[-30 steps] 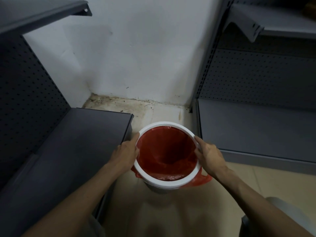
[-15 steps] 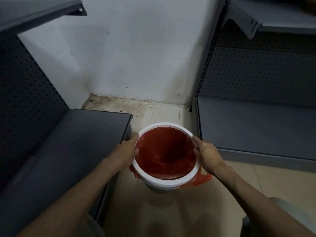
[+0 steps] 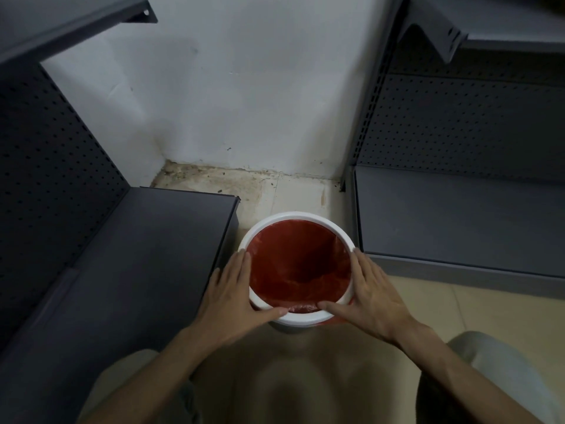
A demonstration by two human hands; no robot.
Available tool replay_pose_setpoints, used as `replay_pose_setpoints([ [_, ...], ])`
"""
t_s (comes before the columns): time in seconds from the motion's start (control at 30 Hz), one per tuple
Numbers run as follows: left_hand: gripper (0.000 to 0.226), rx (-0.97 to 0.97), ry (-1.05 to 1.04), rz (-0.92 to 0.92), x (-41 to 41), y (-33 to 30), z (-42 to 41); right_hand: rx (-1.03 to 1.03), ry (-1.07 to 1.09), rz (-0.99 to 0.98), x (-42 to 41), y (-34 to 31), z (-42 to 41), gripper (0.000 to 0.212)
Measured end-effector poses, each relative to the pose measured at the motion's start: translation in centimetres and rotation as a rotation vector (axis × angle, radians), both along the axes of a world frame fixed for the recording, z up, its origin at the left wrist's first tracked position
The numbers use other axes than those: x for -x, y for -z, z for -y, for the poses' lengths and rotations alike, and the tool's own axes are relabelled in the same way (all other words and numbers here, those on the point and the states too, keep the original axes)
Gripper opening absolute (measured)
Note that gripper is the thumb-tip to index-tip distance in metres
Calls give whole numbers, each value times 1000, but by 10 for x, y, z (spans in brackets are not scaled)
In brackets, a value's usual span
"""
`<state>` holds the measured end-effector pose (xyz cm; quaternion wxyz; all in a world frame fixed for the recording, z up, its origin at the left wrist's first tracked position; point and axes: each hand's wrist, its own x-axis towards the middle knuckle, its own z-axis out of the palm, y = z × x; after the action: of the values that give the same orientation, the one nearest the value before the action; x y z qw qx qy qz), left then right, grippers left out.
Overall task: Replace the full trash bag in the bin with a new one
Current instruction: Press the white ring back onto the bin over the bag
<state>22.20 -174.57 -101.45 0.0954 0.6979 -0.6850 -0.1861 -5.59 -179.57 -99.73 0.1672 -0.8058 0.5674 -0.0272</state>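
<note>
Two dark grey metal shelf units with perforated back panels stand on both sides: the left shelf unit [image 3: 128,270] and the right shelf unit [image 3: 458,218]. Between them there is a white painted wall [image 3: 260,87] and a beige tiled floor [image 3: 293,191], dirty along the wall.

The round white plastic bin [image 3: 298,319] stands on this floor in the narrow gap, just beside the corner of the left shelf unit and near the edge of the right one. Inside it sits a thin red plastic trash bag [image 3: 298,258], and its mouth is folded over the rim; some red film shows on the near side.

The left hand [image 3: 235,296] and the right hand [image 3: 371,293] lie flat on the rim, one on each side, with fingers straight and spread. They press and do not clasp anything.

I judge the bag to be very light, soft and slippery, and it may tear easily; the best place to take it is the folded edge at the rim. The bin seems light and stiff, so it can slide or tip when pushed. The shelf units leave little room for the elbows.
</note>
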Motion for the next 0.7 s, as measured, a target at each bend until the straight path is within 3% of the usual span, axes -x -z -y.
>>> replay_pose_setpoints([
  [0.23,133,50,-35,-106,0,13,-4,23,-16,59,6,9,-1,136],
  [0.53,135,-8,64,11,-6,1,8,20,-62,-16,7,6,4,135],
  [0.7,140,-151,164,54,-28,-12,36,-69,-118,-30,7,-4,24,137],
])
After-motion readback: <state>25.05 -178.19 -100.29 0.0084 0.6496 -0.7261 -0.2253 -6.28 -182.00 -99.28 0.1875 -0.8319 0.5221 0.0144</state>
